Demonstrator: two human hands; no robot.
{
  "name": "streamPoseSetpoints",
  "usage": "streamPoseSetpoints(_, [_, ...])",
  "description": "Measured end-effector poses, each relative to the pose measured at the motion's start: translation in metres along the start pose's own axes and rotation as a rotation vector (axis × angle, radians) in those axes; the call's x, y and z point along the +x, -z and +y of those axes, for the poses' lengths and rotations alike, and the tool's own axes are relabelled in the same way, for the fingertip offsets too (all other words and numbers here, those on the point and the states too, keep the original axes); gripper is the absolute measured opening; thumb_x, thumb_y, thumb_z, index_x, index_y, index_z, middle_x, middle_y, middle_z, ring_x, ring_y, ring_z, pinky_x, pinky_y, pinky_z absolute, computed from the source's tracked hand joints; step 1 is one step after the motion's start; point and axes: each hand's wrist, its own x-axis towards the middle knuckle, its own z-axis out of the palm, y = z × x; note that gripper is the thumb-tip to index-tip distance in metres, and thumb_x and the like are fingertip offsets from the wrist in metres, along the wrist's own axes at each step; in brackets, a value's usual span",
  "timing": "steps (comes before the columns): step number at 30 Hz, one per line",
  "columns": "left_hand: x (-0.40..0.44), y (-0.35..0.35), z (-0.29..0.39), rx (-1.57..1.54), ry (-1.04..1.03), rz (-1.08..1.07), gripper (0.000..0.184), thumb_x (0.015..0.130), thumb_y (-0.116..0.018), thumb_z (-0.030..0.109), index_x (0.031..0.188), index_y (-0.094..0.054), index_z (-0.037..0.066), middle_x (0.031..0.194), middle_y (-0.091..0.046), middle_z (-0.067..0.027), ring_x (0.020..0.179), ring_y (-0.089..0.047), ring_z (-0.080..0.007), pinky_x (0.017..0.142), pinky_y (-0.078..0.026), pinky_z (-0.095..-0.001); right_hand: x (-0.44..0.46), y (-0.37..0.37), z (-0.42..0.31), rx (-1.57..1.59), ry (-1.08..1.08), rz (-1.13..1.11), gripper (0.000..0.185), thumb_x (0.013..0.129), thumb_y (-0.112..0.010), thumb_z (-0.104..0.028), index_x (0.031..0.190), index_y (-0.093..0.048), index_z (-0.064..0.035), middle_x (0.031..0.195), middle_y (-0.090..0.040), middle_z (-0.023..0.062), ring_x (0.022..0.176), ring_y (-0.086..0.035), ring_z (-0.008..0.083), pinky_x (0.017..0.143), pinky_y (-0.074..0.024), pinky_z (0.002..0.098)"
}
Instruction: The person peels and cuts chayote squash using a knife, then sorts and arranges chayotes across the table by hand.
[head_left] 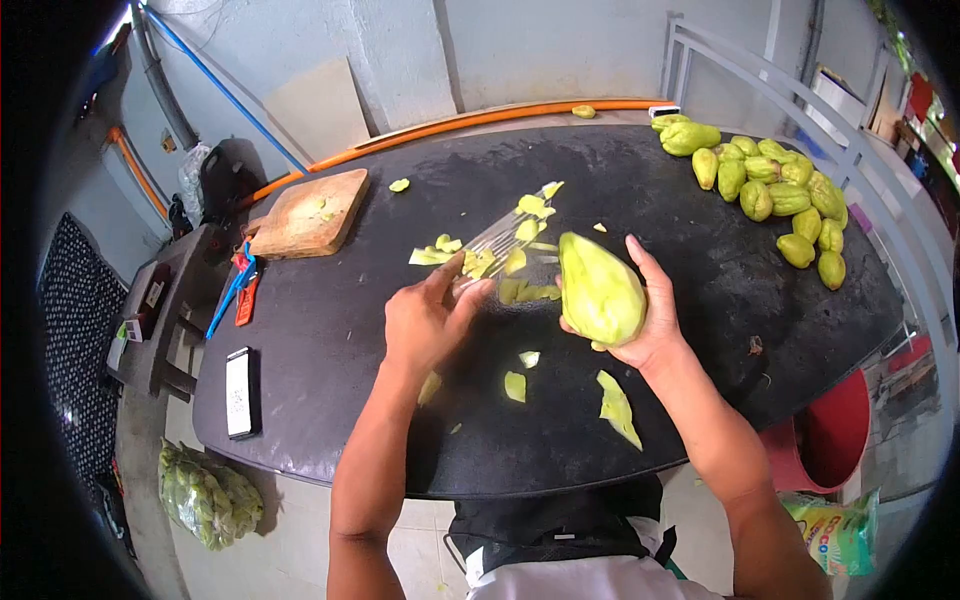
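Note:
My right hand (pixel 648 325) cradles a large pale green chayote (pixel 600 290), its skin pared off in long facets. Closed around a knife, my left hand (pixel 430 315) is to the left of the chayote, a small gap between them. The shiny, motion-blurred knife blade (pixel 497 240) points up and to the right, with bits of green peel clinging to it; its handle is hidden in my fingers. Peel scraps (pixel 530 291) lie on the dark table (pixel 330 330) under and around my hands, and a longer peel strip (pixel 619 410) rests near the front edge.
Many chayotes (pixel 757 168) are heaped at the back right. A wooden cutting board (pixel 308 212), a blue-and-orange tool (pixel 240 290) and a phone (pixel 239 392) lie on the left. A red bin (pixel 835 430) stands below the right edge, and a filled plastic bag (pixel 208 495) sits on the floor.

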Motion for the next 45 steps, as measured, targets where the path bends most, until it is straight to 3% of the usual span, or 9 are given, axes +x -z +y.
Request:
streamPoseSetpoints(6, [-0.006,0.002,0.013,-0.044,0.036,-0.039,0.058,0.094,-0.078,0.038,0.135,-0.067,-0.001,0.089,-0.078,-0.0174,0.085,-0.075,-0.0171,0.082,-0.057,-0.0316,0.001,0.000,0.014,0.018,0.011,-0.035,0.054,0.099,-0.059,-0.055,0.124,-0.068,-0.0081,0.113,-0.073,0.0142,0.097,-0.073,0.0326,0.080,-0.0599,0.0585])
streamPoseSetpoints(9, [-0.014,-0.007,0.018,-0.115,-0.020,-0.030,0.066,0.090,-0.078,0.050,0.133,-0.069,0.002,0.093,-0.077,-0.0210,0.089,-0.078,-0.0314,0.079,-0.060,-0.0373,0.000,0.003,0.015,0.068,0.016,-0.064,0.045,0.102,-0.056,-0.050,0.124,-0.067,-0.0125,0.117,-0.073,0.0103,0.104,-0.071,0.0305,0.083,-0.0579,0.0586])
streamPoseSetpoints(13, [-0.030,-0.014,0.042,-0.113,-0.282,-0.064,0.080,0.083,-0.080,0.059,0.134,-0.067,-0.001,0.085,-0.076,-0.0150,0.076,-0.077,-0.0287,0.069,-0.060,-0.0364,0.007,0.006,0.018,0.132,0.217,0.054,0.044,0.101,-0.056,-0.048,0.123,-0.065,-0.0109,0.117,-0.069,0.0112,0.110,-0.067,0.0309,0.096,-0.0552,0.0517])
streamPoseSetpoints(15, [-0.036,-0.018,0.054,-0.023,-0.556,-0.003,0.086,0.079,-0.082,0.061,0.139,-0.065,0.003,0.076,-0.072,-0.0092,0.063,-0.072,-0.0235,0.059,-0.057,-0.0351,-0.004,0.017,0.016,0.304,0.046,-0.070,0.045,0.104,-0.052,-0.049,0.123,-0.064,-0.0105,0.120,-0.067,0.0122,0.116,-0.065,0.0297,0.104,-0.0518,0.0490])
streamPoseSetpoints(19, [-0.041,-0.021,0.074,0.048,-0.829,0.045,0.091,0.073,-0.086,0.059,0.137,-0.065,-0.003,0.060,-0.052,-0.0001,0.050,-0.058,-0.0140,0.053,-0.052,-0.0301,-0.002,0.018,0.016,0.079,0.134,-0.065,0.051,0.103,-0.049,-0.057,0.114,-0.066,-0.0103,0.106,-0.073,0.0115,0.095,-0.072,0.0285,0.089,-0.0592,0.0469])
streamPoseSetpoints(27, [-0.043,-0.028,0.069,0.097,-0.829,0.067,0.086,0.079,-0.079,0.061,0.142,-0.065,0.004,0.057,-0.045,0.0019,0.047,-0.053,-0.0140,0.047,-0.049,-0.0313,0.002,0.018,0.018,0.103,0.107,-0.052,0.051,0.103,-0.049,-0.058,0.112,-0.065,-0.0109,0.104,-0.072,0.0105,0.094,-0.071,0.0269,0.089,-0.0593,0.0463])
streamPoseSetpoints(33, [-0.042,-0.023,0.073,0.066,-0.849,0.013,0.090,0.075,-0.084,0.061,0.136,-0.066,-0.002,0.059,-0.053,0.0002,0.050,-0.059,-0.0137,0.052,-0.052,-0.0289,0.002,0.012,0.019,0.109,0.131,0.030,0.051,0.103,-0.049,-0.057,0.109,-0.067,-0.0100,0.099,-0.073,0.0114,0.086,-0.074,0.0277,0.081,-0.0630,0.0465])
streamPoseSetpoints(40, [-0.035,-0.019,0.062,0.119,-0.809,0.031,0.089,0.074,-0.085,0.059,0.137,-0.066,-0.002,0.060,-0.054,-0.0004,0.051,-0.059,-0.0147,0.052,-0.052,-0.0314,-0.017,-0.003,0.014,0.103,0.051,0.061,0.045,0.108,-0.044,-0.050,0.117,-0.066,-0.0127,0.112,-0.071,0.0086,0.107,-0.068,0.0238,0.101,-0.0531,0.0440])
streamPoseSetpoints(45, [-0.027,-0.015,0.041,0.123,-0.738,0.058,0.094,0.072,-0.086,0.058,0.143,-0.061,0.001,0.063,-0.058,-0.0007,0.052,-0.062,-0.0171,0.053,-0.053,-0.0322,-0.001,0.022,0.013,0.141,0.079,-0.125,0.047,0.103,-0.052,-0.055,0.113,-0.068,-0.0122,0.109,-0.072,0.0097,0.101,-0.071,0.0258,0.093,-0.0581,0.0460])
